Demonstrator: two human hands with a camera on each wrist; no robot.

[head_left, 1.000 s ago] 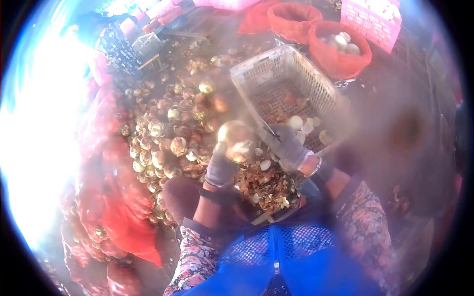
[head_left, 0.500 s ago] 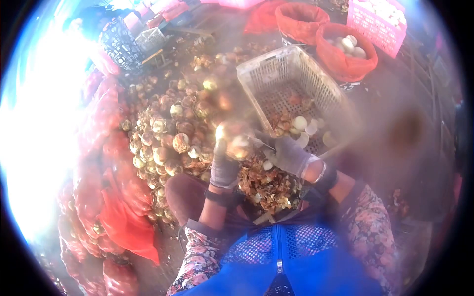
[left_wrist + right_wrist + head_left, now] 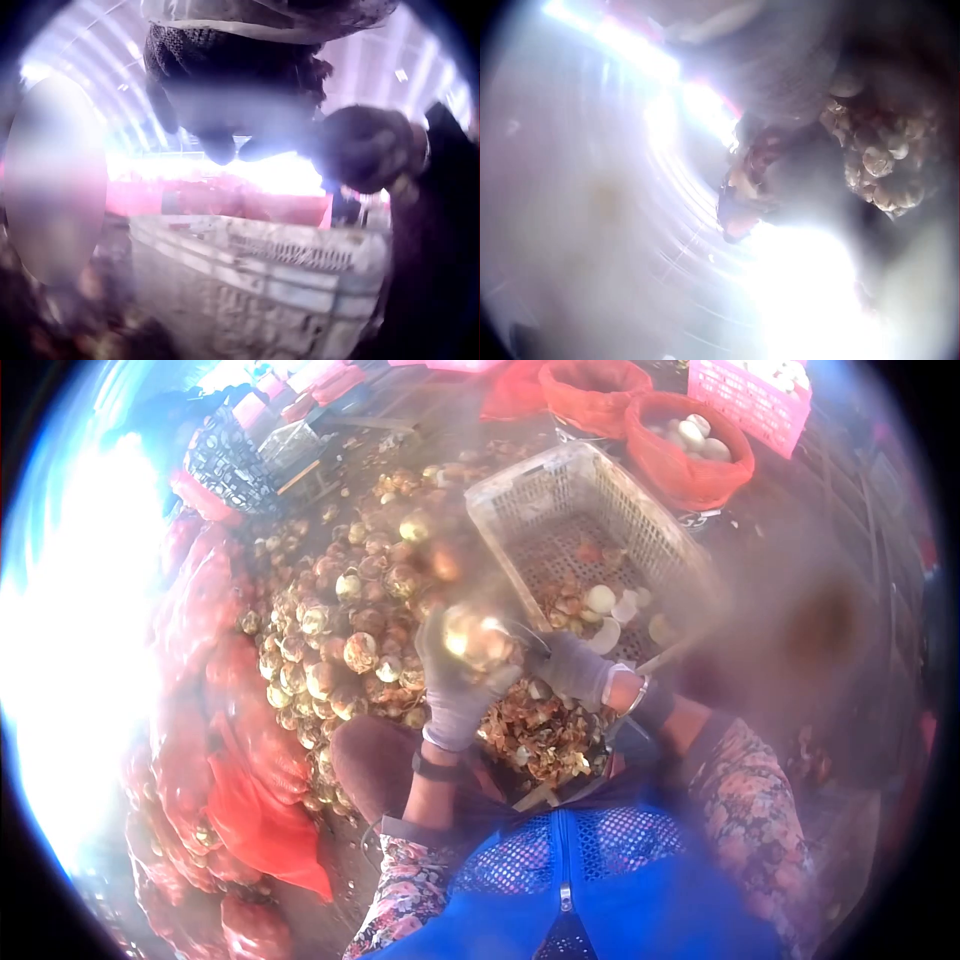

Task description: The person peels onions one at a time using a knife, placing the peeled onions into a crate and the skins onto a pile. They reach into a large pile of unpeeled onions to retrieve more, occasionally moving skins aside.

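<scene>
In the head view, my gloved left hand [image 3: 452, 705] holds an onion [image 3: 480, 638] from its left and near side, over the gap between the onion pile and the crate. Close on the onion's right, my gloved right hand [image 3: 575, 668] grips a small knife, its thin blade [image 3: 526, 635] pointing toward the onion. Glare blurs where blade and onion meet. The left wrist view shows the dark left glove [image 3: 225, 75] overhead, with the right hand [image 3: 371, 146] beside it. Brown papery skin [image 3: 742, 191] shows in the hazy right wrist view.
A pale plastic crate [image 3: 500, 550] with peeled onions [image 3: 600, 600] stands ahead. Onions are heaped [image 3: 320, 650] on the left, beside red mesh sacks [image 3: 180, 720]. Loose skins [image 3: 535, 740] lie below my hands. Red-lined buckets [image 3: 690, 475] stand at the back right.
The left hand has shifted its hold, its fingers now reaching farther up the onion's left side. The right hand with the knife has moved slightly. The head view has shifted a little.
</scene>
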